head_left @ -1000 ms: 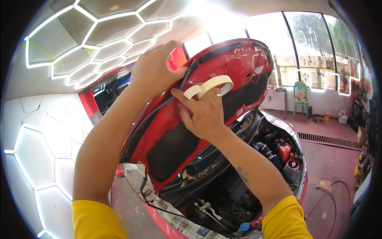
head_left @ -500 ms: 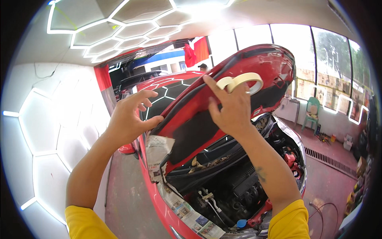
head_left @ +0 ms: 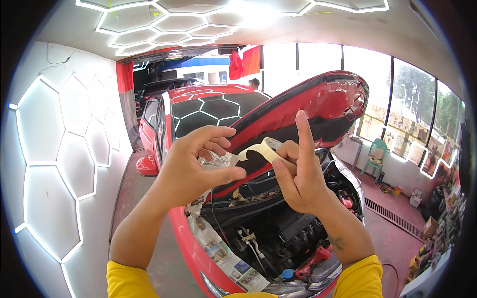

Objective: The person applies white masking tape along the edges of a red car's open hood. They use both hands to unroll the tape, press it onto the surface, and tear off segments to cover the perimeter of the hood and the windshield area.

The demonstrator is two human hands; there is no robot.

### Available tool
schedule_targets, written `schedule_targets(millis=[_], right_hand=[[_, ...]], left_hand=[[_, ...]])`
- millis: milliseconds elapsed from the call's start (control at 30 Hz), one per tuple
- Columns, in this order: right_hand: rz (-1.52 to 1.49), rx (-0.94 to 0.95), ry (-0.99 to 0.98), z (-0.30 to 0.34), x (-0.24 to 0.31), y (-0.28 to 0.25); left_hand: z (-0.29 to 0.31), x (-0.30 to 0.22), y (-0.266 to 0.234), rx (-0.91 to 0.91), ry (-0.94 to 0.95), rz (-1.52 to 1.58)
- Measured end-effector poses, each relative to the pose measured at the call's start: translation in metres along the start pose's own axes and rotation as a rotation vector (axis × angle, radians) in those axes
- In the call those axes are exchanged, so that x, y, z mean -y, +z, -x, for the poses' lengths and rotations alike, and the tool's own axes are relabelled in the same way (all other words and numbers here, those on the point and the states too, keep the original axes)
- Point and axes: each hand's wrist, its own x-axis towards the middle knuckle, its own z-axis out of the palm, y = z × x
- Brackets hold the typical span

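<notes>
A smooth white wall fills the left side, crossed by glowing white hexagon outlines, with a thin dark cable hanging near its top. Overhead, a honeycomb of white light tubes spans the pale ceiling. At the back, a red-and-grey curtain hangs beside an opening, and a bright red cloth hangs near tall, dark-framed windows. Brown paper sheets cover the lower panes; trees show outside. Below stands a green plastic chair. A long dark grate crosses the worn, pinkish-red floor. Clutter, including a brown cardboard box, lines the right.
</notes>
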Motion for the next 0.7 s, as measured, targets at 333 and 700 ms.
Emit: schedule_targets(millis=[333,700], right_hand=[[0.041,0.006,-0.017,0.006,0.018,-0.007],[0.185,0.145,0.034,0.007,0.013,-0.027]], left_hand=[[0.002,0.005,0.019,-0.114,0.181,-0.220],[0.027,0.028,0.000,-0.014,-0.163,0.161]])
